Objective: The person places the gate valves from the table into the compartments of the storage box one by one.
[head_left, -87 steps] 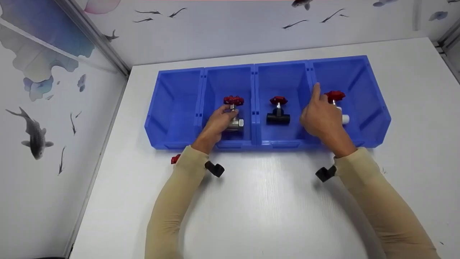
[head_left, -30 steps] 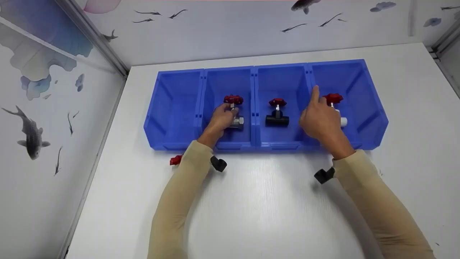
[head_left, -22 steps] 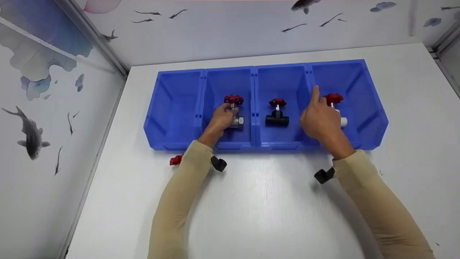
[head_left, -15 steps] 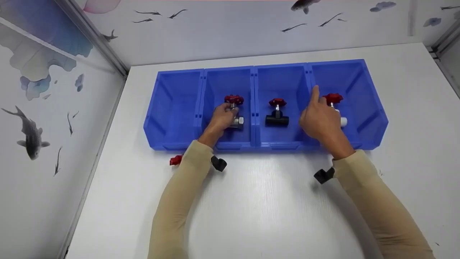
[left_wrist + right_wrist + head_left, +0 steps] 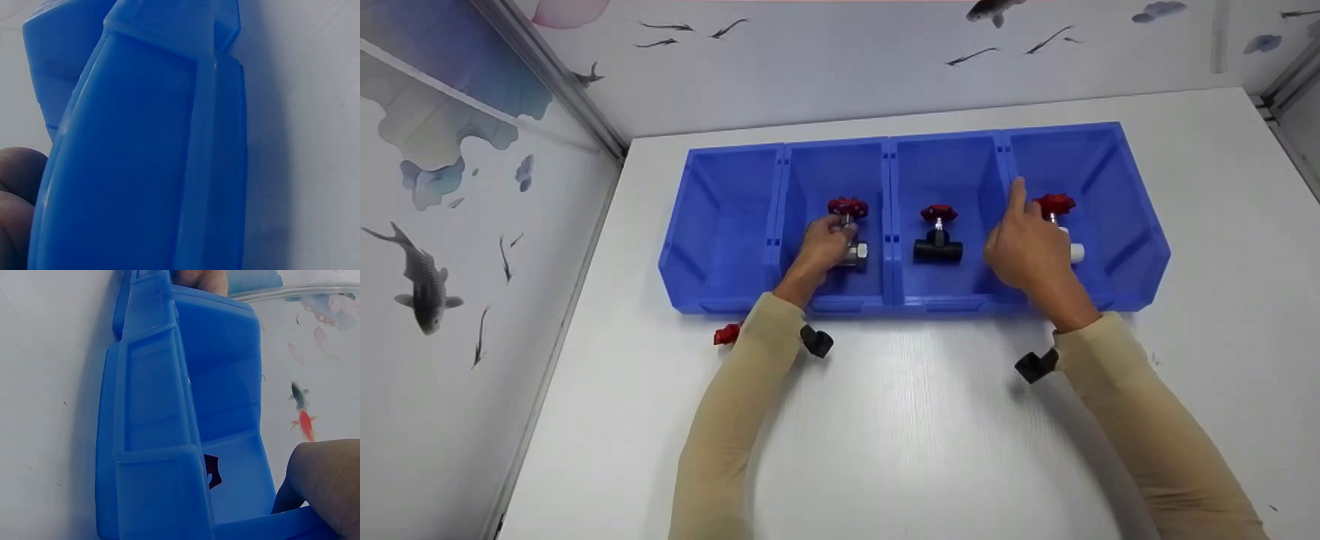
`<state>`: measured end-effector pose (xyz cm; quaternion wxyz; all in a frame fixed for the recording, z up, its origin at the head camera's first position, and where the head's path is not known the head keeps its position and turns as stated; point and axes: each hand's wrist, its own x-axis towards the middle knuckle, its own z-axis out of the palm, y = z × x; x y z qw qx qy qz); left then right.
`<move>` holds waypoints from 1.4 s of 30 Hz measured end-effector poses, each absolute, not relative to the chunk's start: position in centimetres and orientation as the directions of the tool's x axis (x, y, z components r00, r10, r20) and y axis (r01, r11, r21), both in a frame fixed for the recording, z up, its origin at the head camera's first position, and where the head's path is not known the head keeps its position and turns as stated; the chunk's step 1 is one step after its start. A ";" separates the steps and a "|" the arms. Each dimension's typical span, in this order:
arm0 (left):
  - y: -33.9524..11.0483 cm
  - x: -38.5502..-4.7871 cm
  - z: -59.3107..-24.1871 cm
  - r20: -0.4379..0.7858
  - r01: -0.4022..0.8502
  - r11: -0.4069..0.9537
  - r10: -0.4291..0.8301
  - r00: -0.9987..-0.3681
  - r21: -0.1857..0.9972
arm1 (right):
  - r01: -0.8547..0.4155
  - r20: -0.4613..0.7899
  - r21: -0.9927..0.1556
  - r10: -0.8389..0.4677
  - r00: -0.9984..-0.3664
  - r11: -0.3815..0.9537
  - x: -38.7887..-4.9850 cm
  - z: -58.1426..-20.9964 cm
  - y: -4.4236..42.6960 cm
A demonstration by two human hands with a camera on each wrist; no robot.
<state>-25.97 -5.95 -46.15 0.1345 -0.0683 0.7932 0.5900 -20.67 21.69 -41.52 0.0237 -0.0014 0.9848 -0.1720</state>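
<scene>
In the head view, my left hand [image 5: 823, 246] reaches into the second blue bin [image 5: 834, 166] and pinches the stem of a metal gate valve [image 5: 858, 256] just below its red handwheel [image 5: 848, 207]. The hand covers part of the valve body. My right hand [image 5: 1030, 250] straddles the divider of the joined bins [image 5: 1005, 154] between the third and fourth, index finger straight along it. In the right wrist view this hand [image 5: 329, 481] bends over the bin wall. A white valve [image 5: 1078, 253] with a red handle sits beside it, partly hidden.
A black valve [image 5: 937, 250] with a red handle stands in the third bin. The leftmost bin [image 5: 739, 225] holds nothing visible. On the white table [image 5: 915, 420], a red handle [image 5: 727, 334] pokes out from behind my left sleeve. A patterned wall [image 5: 810, 75] rises behind.
Since the oldest frame, my left wrist and forearm have shifted slightly right and forward, and the view has moved a little. Over the last second both hands keep nearly the same place.
</scene>
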 end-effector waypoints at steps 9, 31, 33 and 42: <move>-6.0 -25.9 -46.2 -0.301 -0.274 0.285 0.054 -0.952 0.918 | 0.012 -0.053 -0.351 -0.007 -0.999 0.936 -20.7 -41.6 21.7; -5.9 -25.8 -46.3 -0.256 -0.232 0.313 0.037 -0.966 0.921 | 0.007 -0.032 -0.355 -0.005 -0.999 0.935 -20.6 -41.6 21.6; -5.9 -25.8 -46.3 -0.259 -0.237 0.303 0.036 -0.965 0.923 | 0.010 -0.040 -0.356 -0.005 -0.999 0.935 -20.7 -41.5 21.6; -5.9 -25.9 -46.3 -0.274 -0.251 0.291 0.039 -0.961 0.923 | 0.033 -0.083 -0.363 0.003 -0.997 0.931 -20.8 -41.4 21.7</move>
